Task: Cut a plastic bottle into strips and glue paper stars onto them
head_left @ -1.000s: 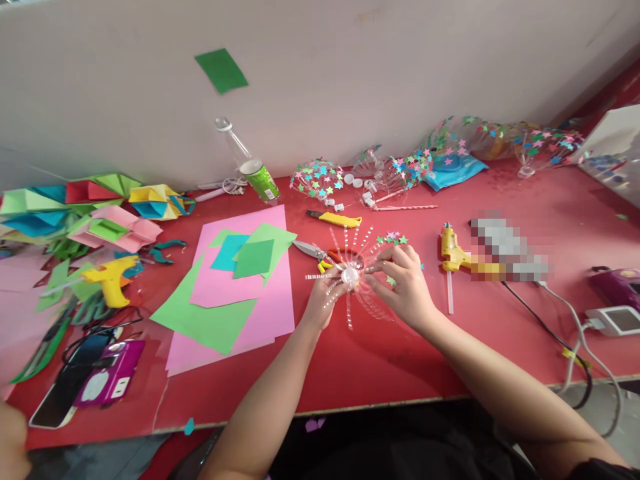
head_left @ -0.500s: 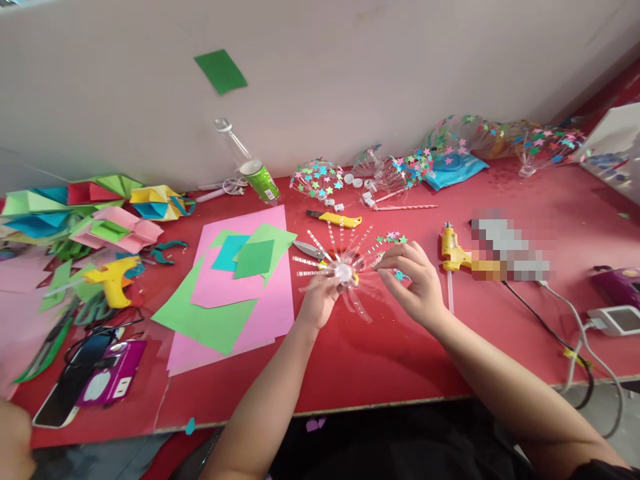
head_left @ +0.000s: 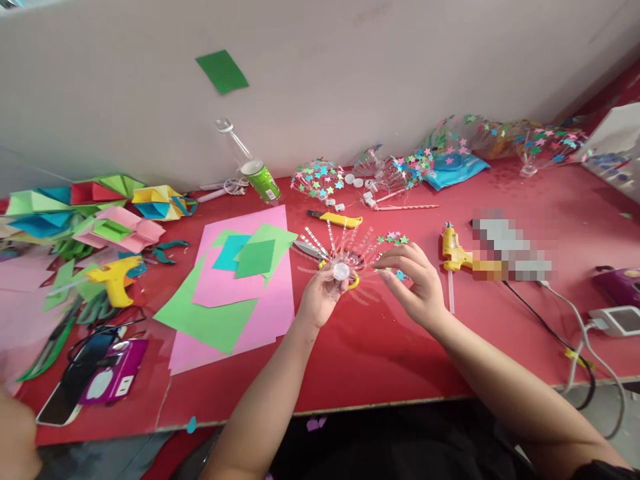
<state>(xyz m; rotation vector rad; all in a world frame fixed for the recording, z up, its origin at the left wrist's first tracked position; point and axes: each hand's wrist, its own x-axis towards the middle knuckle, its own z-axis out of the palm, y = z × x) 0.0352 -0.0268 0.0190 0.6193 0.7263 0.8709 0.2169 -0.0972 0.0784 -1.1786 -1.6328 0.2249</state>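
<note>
My left hand is closed around the neck end of a cut clear plastic bottle, whose thin strips fan out from it. To its right, my right hand is held with curved fingers and thumb a little apart, near the strip tips. I see nothing plainly held in it. Small coloured paper stars lie just beyond its fingers, partly hidden by them. Scissors with yellow handles lie under the bottle piece. A yellow utility knife rests behind it.
Pink and green paper sheets lie at left, near a yellow glue gun. Another glue gun is at right, by a cable. Star-covered bottle pieces and a bottle stand along the wall. Someone's arm shows lower left.
The bottle piece has tilted and turned slightly in my left hand, its strips shifting and blurring. My right hand has stayed almost in place.
</note>
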